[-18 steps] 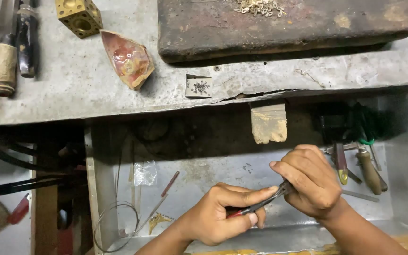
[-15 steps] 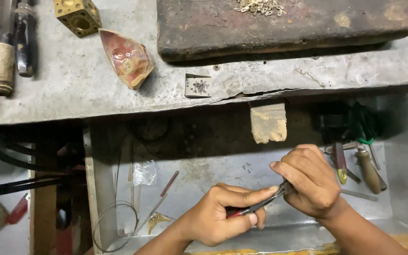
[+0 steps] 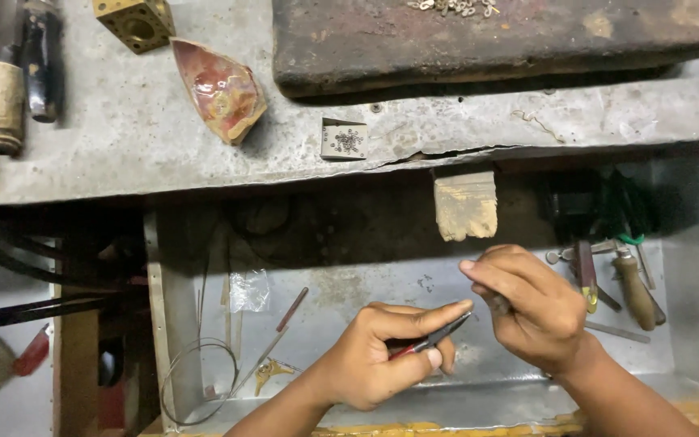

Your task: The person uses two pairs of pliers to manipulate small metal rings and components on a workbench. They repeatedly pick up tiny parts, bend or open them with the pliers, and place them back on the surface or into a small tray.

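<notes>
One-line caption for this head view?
Left hand holds red-handled pliers toward the right hand, over a metal drawer below a worn bench.

We see the left hand (image 3: 382, 356) closed on small pliers (image 3: 430, 340) of dark matt metal with glossy red plastic grips, above a tray (image 3: 689, 324) of dull grey sheet metal, scratched and stained. The bench top (image 3: 123, 137) looks like rough, pitted grey metal (cracked along its front edge), bearing a dark, worn block (image 3: 495, 36) with a coarse matt face, a glossy reddish stone (image 3: 220, 89) and a brass-coloured cube (image 3: 135, 20). We note smooth wooden tool handles (image 3: 633, 287) in the tray.
</notes>
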